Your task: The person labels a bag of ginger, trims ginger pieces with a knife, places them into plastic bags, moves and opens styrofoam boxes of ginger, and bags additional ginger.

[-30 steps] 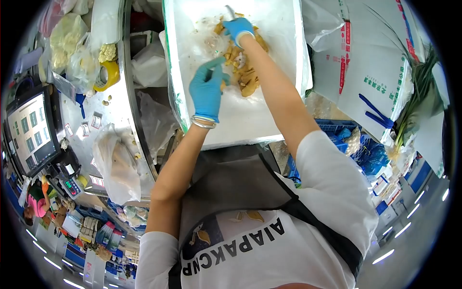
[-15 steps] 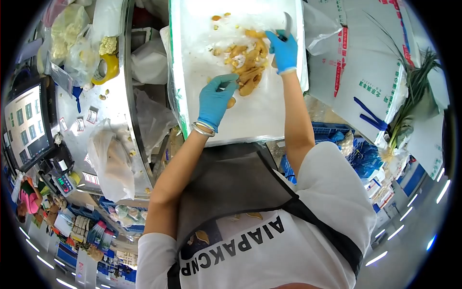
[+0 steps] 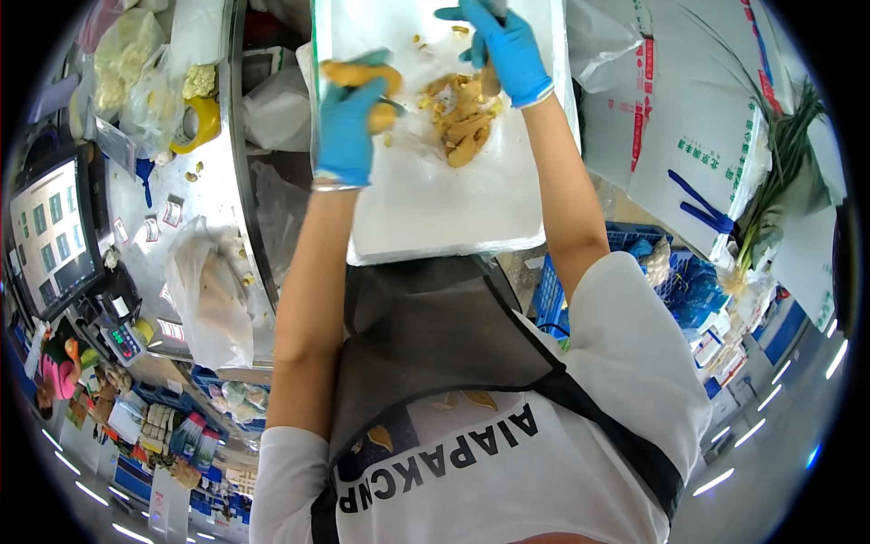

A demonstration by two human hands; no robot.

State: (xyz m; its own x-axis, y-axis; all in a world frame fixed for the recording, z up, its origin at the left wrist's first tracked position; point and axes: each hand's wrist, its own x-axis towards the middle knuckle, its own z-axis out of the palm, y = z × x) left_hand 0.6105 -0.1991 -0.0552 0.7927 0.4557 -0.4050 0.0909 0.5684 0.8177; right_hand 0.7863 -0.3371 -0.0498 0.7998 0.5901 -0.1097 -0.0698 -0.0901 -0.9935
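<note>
Our left hand (image 3: 347, 136) has its grip wrapped round a ginger piece (image 3: 361, 75) above the white box (image 3: 444, 218), where loose ginger (image 3: 467, 131) lies heaped. Our right hand (image 3: 512, 59) is near the heap; we cannot tell its grip's state.

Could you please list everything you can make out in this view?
Open box: one, white, before the person
Root-like pieces: a heap, tan, in the box
Held pieces: at least two, tan, left hand
Knife-like tool: one, grey, right hand
Tape roll: one, yellow, left counter
Plastic bags: several, clear or whitish, mostly left
Paper labels: several, white, left counter
Screen: one, pale display, far left
Leafy stalks: a bunch, green, right
Printed sheeting: count unclear, white, right
Crates: several, blue, both sides
Another person: one, pink top, lower left
Left hand: one, blue-gloved, box's left
Right hand: one, blue-gloved, box's upper right
</note>
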